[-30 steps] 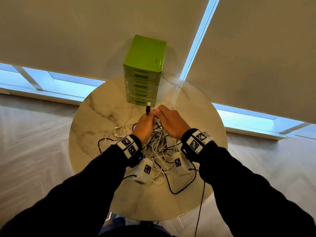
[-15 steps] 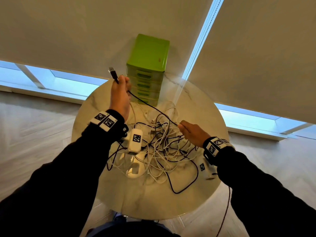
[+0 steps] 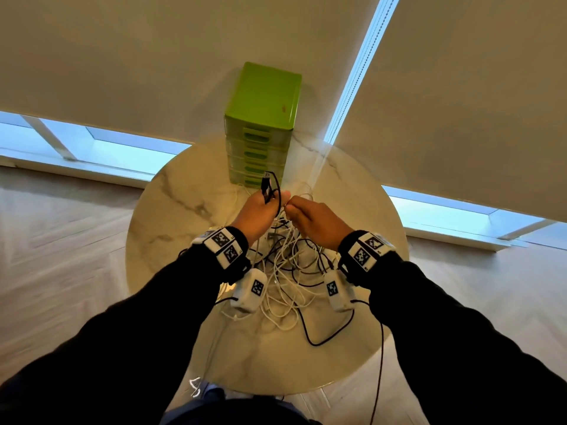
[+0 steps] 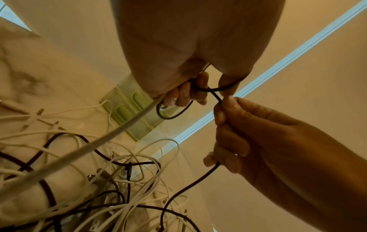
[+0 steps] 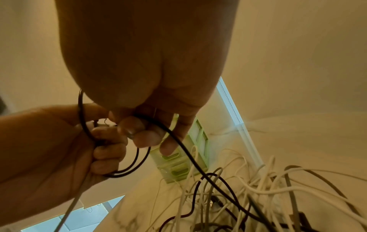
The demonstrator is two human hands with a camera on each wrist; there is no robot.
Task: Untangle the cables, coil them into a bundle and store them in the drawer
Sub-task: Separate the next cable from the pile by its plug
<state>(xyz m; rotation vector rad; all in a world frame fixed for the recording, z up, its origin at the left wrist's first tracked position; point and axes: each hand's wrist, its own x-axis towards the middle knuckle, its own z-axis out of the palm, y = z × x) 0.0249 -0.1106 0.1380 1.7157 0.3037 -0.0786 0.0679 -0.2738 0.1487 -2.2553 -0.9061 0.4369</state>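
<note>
Tangle (image 3: pixel 285 271) lay on table (image 3: pixel 171 240), mostly unsorted | left hand (image 3: pixel 257 214), raised apart half a second earlier, had rejoined right hand (image 3: pixel 316 222) above it, so we judged coiling begun | left gripped black cable (image 3: pixel 270 187) loops, plug up; right pinched its trailing run | drawers (image 3: pixel 260 154) beyond, closed

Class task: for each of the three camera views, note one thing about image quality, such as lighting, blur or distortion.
Head view: wide-angle bending stretches the blinds and floor outward, and the window strips glow blue-white behind the green drawer unit. Left wrist view: warm yellow cast; the left hand fills the top, soft and close, with a blurred pale cable streaking across. Right wrist view: same amber tint; the right hand looms dark against the light.
</note>
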